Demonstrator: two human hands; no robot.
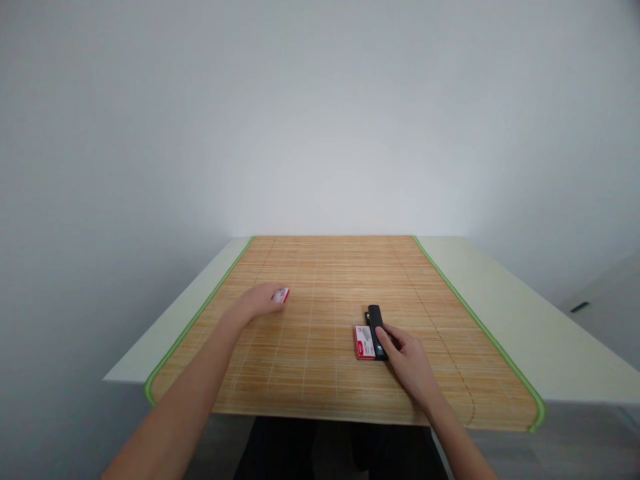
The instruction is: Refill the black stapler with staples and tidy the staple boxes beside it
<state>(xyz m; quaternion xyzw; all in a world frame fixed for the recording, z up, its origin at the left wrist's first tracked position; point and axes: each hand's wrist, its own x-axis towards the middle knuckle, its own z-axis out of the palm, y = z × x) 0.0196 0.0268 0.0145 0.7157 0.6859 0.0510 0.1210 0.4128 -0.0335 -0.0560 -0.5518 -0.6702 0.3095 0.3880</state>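
Observation:
My left hand (263,299) is closed on a small red-and-white box (281,295), left of the mat's middle; part of the box is hidden by the fingers. On the right, my right hand (403,352) grips a black stapler (376,330), thumb on top and fingers along its right side. The stapler lies lengthwise, pointing away from me. Close against its left side lies another red-and-white box (365,342), flat on the mat, with printing on its top that is too small to read.
A bamboo mat (320,267) with green edging covers the middle of a white table (505,307). Its near end reaches the table's front edge, above my legs. A pale wall (320,120) stands behind the table. A dark handle-like piece (580,307) shows at the far right.

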